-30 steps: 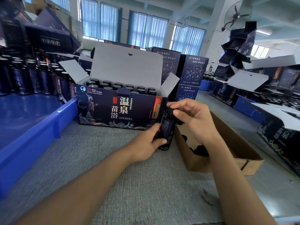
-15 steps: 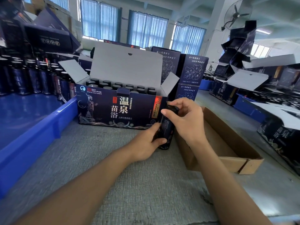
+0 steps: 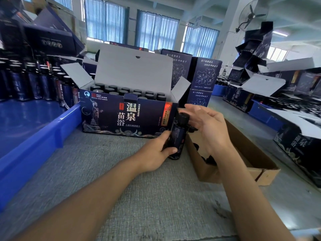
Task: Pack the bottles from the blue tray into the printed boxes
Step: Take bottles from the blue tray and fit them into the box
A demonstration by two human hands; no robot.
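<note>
My left hand grips a dark bottle with a black cap, held upright just right of the open printed box. That box has its white lid flaps up and several capped bottles standing inside. My right hand hovers beside the bottle's cap, fingers spread and loose, holding nothing. On the left lies the blue tray, with several dark bottles standing at its far end.
A shallow brown cardboard box sits to the right of my hands with dark caps inside. More printed boxes stand behind the open one and along the right. Grey cloth covers the table.
My right hand was pinching the bottle's cap; it has let go and opened, drawing slightly right. The left hand still holds the bottle in the same place.
</note>
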